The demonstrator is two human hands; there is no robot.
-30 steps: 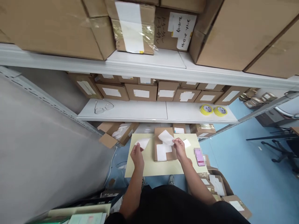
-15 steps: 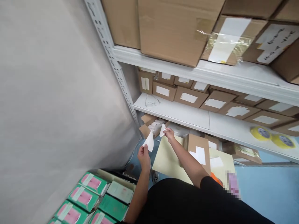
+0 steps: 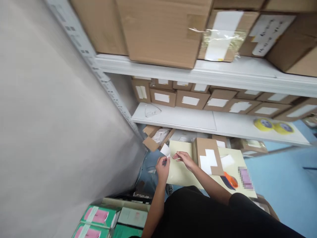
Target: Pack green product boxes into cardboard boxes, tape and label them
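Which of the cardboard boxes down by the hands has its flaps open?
The open cardboard box on the floor left of the cream table, under the lower shelf. The labelled box on the table is closed.

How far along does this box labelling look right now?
Looks done: white labels sit on the flat brown cardboard box on the pale yellow table. In hand: the left hand pinches a small white paper slip; the right hand hovers empty. Left: a loose white label lies on the table.
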